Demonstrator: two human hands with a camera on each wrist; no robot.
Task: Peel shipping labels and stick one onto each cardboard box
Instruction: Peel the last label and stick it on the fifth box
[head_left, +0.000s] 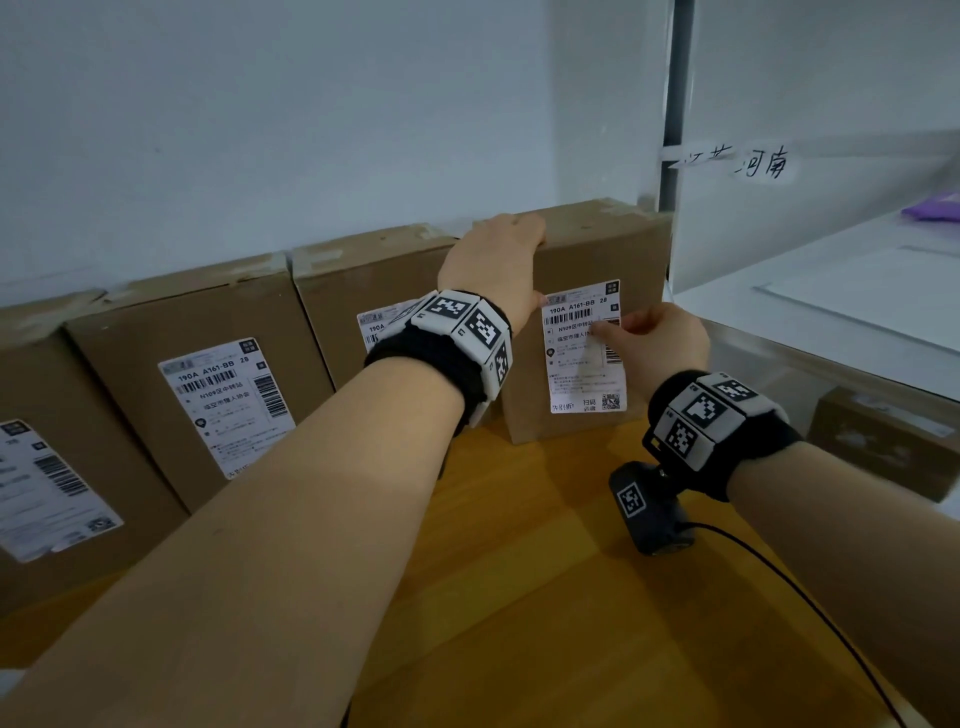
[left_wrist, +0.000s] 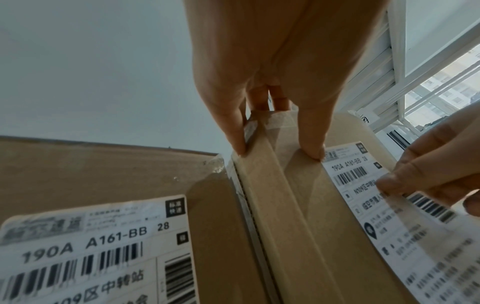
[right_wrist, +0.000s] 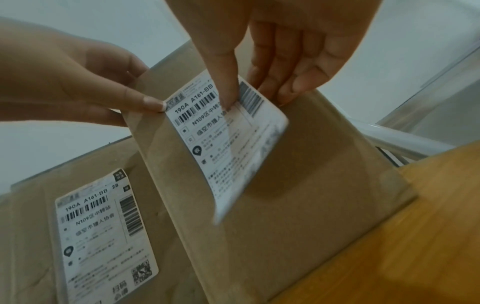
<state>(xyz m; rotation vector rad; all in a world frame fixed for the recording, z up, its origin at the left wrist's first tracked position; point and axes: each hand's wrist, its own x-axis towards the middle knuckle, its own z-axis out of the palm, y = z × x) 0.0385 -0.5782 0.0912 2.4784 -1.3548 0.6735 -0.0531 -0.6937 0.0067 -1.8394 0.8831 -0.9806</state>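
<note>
Label (head_left: 584, 348) — reads "190A A161-BB 28"; right hand (head_left: 657, 338) presses it on box (head_left: 597, 249) — left hand (head_left: 493, 265) grips box top.

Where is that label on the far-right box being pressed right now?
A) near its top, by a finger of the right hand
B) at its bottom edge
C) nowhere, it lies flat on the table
A: a finger of the right hand pushes the label near its top, while its lower part lifts off the box.

— What did the label (head_left: 585, 347) under my fingers (head_left: 607, 329) read?
— "190A A161-BB 28", then "N109区中转站".
— And the neighbouring box's label (head_left: 228, 405)?
— The same. The white strip (head_left: 748, 162) said "河南".
</note>
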